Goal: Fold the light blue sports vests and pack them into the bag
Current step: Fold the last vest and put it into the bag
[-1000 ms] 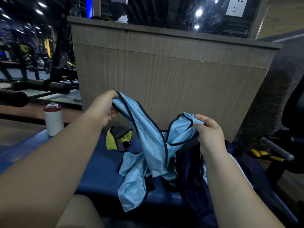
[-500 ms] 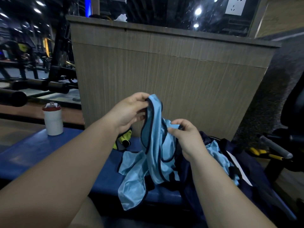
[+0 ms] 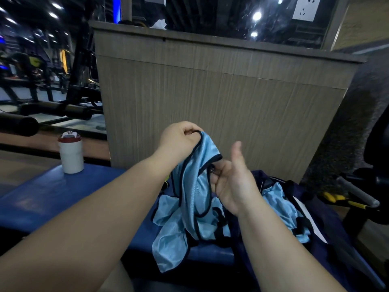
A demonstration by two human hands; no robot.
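My left hand [image 3: 181, 138] pinches the top, black-trimmed edge of a light blue sports vest [image 3: 192, 186] and holds it up over the blue bench [image 3: 52, 197]. The vest hangs in folds, and its lower part lies crumpled on the bench. To its right is my right hand [image 3: 233, 180], palm showing and thumb pointing up, its fingertips touching the vest's armhole trim. A dark navy bag [image 3: 322, 218] lies open on the bench at the right, with another light blue vest [image 3: 280, 207] in it.
A white cup with a red lid [image 3: 70, 154] stands on the bench's far left end. A tall wood-grain counter [image 3: 210, 98] rises right behind the bench. Gym machines stand at the left; a grey bar [image 3: 355, 190] and a yellow tool [image 3: 336, 199] lie at the right.
My left hand has carried the vest's top edge to the right and close to my right hand. My right hand has released its grip and spread open, thumb raised.
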